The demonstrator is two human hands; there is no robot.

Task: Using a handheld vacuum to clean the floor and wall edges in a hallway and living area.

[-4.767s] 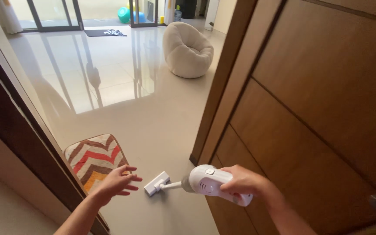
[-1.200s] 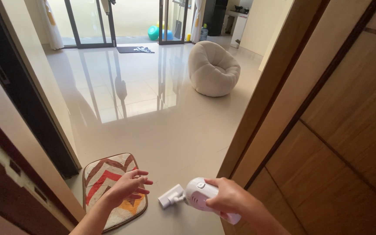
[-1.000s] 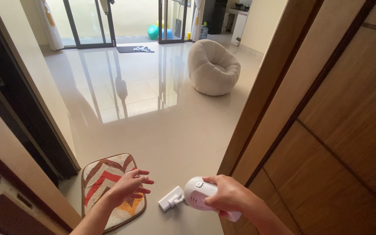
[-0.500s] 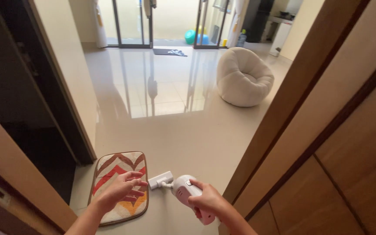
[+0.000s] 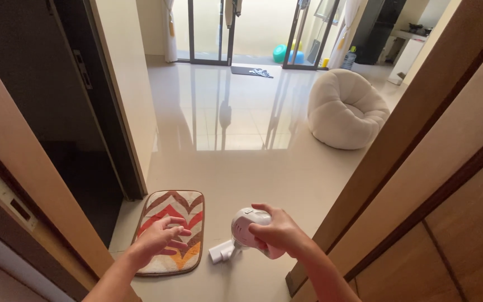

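My right hand [image 5: 278, 234] grips the body of a white handheld vacuum [image 5: 245, 225]. Its flat nozzle [image 5: 221, 253] rests on the shiny beige floor, just right of a small zigzag-striped mat [image 5: 183, 207]. My left hand [image 5: 157, 239] hovers over the mat's near end with its fingers spread, holding nothing. The vacuum's rear is hidden under my right hand.
A wooden door [image 5: 454, 184] and its frame stand close on the right. A dark open doorway [image 5: 62, 112] lies to the left. A cream beanbag chair [image 5: 345, 109] sits farther out on the floor, with glass sliding doors [image 5: 208, 28] at the back.
My view has swung left, showing more of the dark doorway. The vacuum nozzle has pulled back toward me along the mat's right edge. My left hand stays spread over the mat.
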